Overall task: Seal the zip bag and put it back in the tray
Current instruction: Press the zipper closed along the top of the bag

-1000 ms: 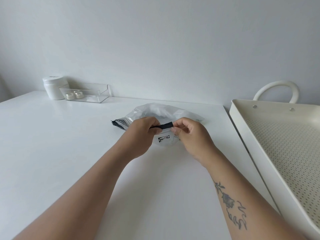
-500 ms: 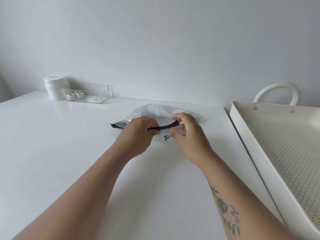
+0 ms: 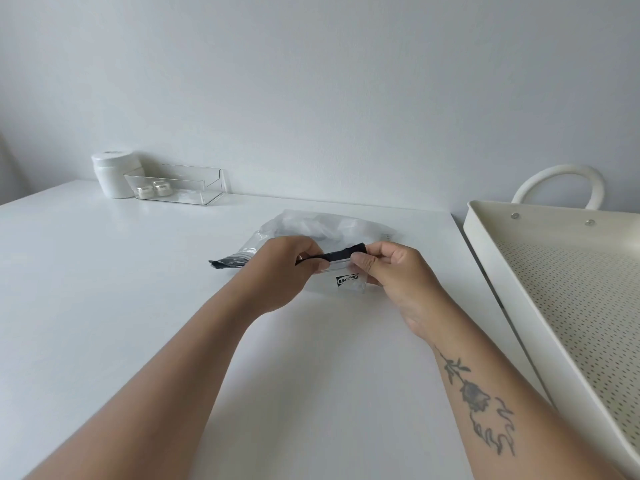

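A clear zip bag [image 3: 311, 228] with a black zip strip and a small black logo lies on the white table [image 3: 104, 306], holding something pale. My left hand [image 3: 277, 271] pinches the black strip near its middle. My right hand [image 3: 398, 275] pinches the strip's right end between thumb and fingers. The strip's left end sticks out past my left hand. A cream perforated tray [image 3: 485, 244] with a loop handle stands at the right, off the table's edge.
A white jar [image 3: 112, 174] stands at the far left by the wall. Beside it sits a clear plastic box [image 3: 180, 188] with two small metal-topped items inside. A narrow gap separates the table's right edge from the tray.
My right hand has slid right along the black strip, from near the left hand to its right end. The left hand stays put on the strip.
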The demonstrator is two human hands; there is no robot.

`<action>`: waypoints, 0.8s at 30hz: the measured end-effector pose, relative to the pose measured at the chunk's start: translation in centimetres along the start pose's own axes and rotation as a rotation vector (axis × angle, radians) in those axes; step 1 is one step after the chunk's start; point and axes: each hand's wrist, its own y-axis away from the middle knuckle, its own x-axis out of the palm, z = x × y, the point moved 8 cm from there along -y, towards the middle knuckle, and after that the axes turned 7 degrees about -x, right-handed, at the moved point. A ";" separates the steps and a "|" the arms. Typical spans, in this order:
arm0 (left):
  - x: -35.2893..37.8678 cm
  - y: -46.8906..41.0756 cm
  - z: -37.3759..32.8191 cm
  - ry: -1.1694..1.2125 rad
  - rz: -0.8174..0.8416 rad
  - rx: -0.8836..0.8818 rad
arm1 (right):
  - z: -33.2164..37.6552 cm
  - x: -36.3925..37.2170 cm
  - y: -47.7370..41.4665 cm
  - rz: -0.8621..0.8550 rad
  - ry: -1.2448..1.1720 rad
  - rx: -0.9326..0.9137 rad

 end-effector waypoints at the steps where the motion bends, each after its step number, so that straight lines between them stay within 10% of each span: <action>1: 0.1 0.0 0.1 -0.012 0.006 -0.011 | -0.1 0.0 0.0 0.010 0.000 0.010; 24: 0.3 0.0 -0.4 0.051 -0.055 0.071 | 0.7 0.3 0.3 -0.015 0.072 -0.047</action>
